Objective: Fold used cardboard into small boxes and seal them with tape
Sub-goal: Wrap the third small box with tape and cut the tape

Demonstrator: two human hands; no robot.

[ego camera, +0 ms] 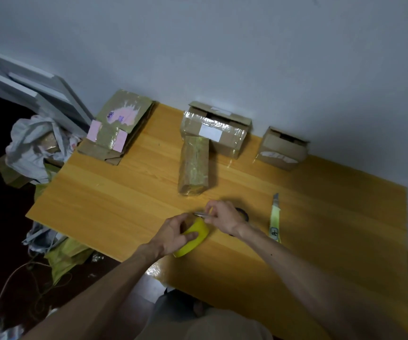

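Observation:
A yellow roll of tape sits near the front middle of the wooden table. My left hand grips the roll from the left side. My right hand holds a pair of scissors with the blades at the top of the roll; a black handle ring shows behind the hand. A narrow taped cardboard box lies in the middle of the table. Behind it stands a larger taped box, and a small box stands at the back right.
A yellow utility knife lies right of my right hand. Flattened cardboard with pink patches is stacked at the back left corner. Bags and cardboard scraps crowd the floor left of the table. The wall runs right behind the boxes.

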